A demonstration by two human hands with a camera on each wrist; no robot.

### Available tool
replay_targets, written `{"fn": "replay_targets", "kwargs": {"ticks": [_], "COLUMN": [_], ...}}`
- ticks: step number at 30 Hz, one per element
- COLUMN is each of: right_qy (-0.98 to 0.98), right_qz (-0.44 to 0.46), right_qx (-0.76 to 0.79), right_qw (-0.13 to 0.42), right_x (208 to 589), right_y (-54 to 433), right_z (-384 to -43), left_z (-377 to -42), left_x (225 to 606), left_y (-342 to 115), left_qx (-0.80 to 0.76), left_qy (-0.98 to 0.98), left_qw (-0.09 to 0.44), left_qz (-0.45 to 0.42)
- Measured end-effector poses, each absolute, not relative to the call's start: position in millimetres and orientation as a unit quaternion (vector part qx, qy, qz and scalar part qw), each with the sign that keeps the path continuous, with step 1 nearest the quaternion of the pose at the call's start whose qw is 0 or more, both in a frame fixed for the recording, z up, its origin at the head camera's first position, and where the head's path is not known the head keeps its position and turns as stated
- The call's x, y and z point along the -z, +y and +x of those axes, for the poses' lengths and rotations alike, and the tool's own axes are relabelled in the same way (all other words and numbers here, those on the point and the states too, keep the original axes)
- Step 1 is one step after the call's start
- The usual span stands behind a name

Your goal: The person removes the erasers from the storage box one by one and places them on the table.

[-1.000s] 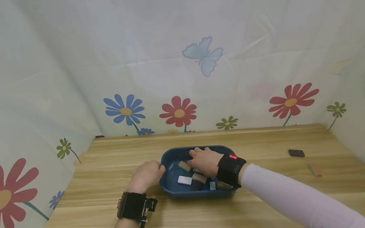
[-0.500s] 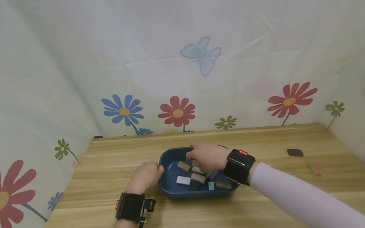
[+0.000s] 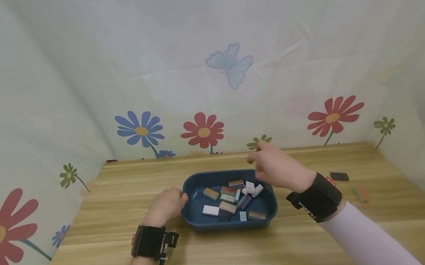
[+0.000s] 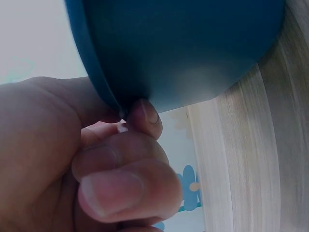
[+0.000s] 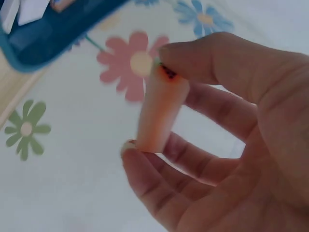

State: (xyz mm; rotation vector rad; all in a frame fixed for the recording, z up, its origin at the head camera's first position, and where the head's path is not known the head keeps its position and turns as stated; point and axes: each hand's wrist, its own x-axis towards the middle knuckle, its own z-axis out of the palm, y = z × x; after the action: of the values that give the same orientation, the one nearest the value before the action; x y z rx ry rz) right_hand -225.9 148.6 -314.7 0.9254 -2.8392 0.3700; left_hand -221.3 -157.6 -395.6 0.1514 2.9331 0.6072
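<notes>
Block (image 5: pixel 161 113) was pinched end-to-end by fingers of R hand (image 3: pixel 283 169), nr far-right corner of tub (image 3: pixel 226 227); L hand (image 3: pixel 166 206) gripped its left; light, even squeeze prob. best.

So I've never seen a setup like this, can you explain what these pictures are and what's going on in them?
Sure. There's no robot here, just a person's two bare hands with a black band around each wrist. The wide picture comes from a camera on the head, looking forward and down. The two close-ups come from cameras on the wrists, one watching each hand's work.

On the wooden table stands a blue tub holding many small blocks. To its right lie a dark block and a green-and-orange block.

The left hand grips the tub's rim. The right hand, raised by the tub's far right corner, holds a small orange piece between thumb and fingers, clearest in the right wrist view.
</notes>
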Motion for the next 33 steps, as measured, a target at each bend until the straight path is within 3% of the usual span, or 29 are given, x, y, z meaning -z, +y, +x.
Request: {"fn": "replay_targets", "kwargs": {"ticks": [9, 21, 33], "right_qy": [-0.960, -0.963, -0.956], "right_qz": [0.180, 0.128, 0.124], "right_qx": [-0.203, -0.237, -0.267], "right_qw": [0.064, 0.007, 0.011], "right_x": [330, 379, 415], "right_y": [213, 266, 278], "right_z": [-229, -235, -244], "left_z": [-220, -220, -218], "left_x": [396, 397, 398], "left_y": [-159, -156, -156], "left_qx": [-0.204, -0.205, -0.195], "left_qy": [0.975, 0.975, 0.977], "left_qw": [0.067, 0.070, 0.064], "left_qz": [0.050, 0.046, 0.052]}}
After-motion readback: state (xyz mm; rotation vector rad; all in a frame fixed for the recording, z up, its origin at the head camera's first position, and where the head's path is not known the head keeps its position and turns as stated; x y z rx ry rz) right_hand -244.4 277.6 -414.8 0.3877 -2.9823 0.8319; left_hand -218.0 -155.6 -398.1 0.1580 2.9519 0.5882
